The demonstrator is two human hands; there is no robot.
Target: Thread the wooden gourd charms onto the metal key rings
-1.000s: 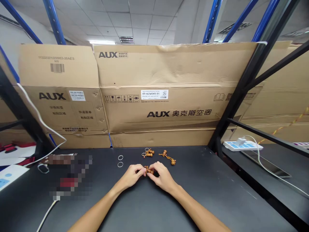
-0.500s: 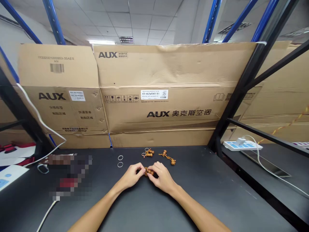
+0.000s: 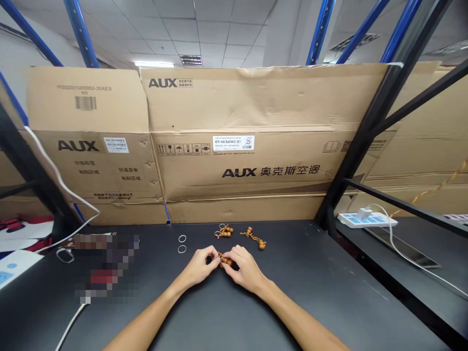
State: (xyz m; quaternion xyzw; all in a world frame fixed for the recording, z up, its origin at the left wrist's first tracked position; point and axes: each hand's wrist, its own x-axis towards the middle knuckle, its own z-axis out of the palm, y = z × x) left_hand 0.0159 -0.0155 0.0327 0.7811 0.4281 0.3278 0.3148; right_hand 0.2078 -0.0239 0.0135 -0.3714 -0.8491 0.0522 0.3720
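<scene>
My left hand and my right hand meet at the middle of the black table, their fingertips pinching a small wooden bead charm from both sides. The fingers hide part of it. Just beyond my hands lie a wooden gourd charm with a metal key ring and a longer wooden gourd charm on a cord. To the left of these, two plain metal split rings lie one above the other, apart from my hands.
The black table ends at flattened AUX cardboard boxes standing behind it. Blue and black shelf posts rise at both sides. A pixelated patch covers the left of the table. A white power strip sits on the right.
My fingers have shifted slightly on the wooden bead charm, and my hands stay close together. The loose charms and rings have not moved.
</scene>
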